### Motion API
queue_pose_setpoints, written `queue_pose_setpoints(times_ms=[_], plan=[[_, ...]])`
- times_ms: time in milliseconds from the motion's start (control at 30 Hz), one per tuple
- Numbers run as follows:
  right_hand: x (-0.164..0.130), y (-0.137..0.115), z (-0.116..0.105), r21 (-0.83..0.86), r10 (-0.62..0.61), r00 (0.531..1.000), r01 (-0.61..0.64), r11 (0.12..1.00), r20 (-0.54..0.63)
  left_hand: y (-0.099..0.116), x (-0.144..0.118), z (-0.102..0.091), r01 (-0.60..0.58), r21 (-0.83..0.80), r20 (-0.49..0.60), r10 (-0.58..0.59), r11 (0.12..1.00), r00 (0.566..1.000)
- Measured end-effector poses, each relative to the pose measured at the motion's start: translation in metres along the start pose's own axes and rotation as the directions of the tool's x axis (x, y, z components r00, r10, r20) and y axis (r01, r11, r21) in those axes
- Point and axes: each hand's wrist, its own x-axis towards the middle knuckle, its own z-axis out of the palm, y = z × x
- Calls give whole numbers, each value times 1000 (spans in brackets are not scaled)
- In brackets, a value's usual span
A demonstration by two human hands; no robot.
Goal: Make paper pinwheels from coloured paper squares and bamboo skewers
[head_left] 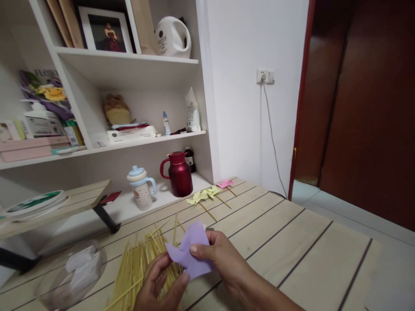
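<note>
My right hand (220, 255) pinches a folded purple paper pinwheel (191, 250) near its centre, held just above the wooden tabletop (292, 242). My left hand (158, 285) reaches up from below, its fingertips touching the lower left of the purple paper. Directly under both hands lies a loose pile of several thin yellow wooden sticks (136, 268). Farther back on the table rest two yellow paper pinwheels on sticks (204, 196) and a pink pinwheel (225, 183).
A clear plastic container (74, 272) with white pieces sits at the left front. A red kettle (178, 172) and a blue-lidded cup (141, 188) stand on the low shelf behind. White shelving holds books, bottles and a framed picture. A dark red door (363, 108) is at right.
</note>
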Motion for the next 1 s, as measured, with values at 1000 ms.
queue_pose_setpoints(times_ms=[1000], plan=[[-8, 11, 11, -148, 24, 997, -35, 988, -72, 31, -9, -4, 275, 138, 57, -285, 951, 957]])
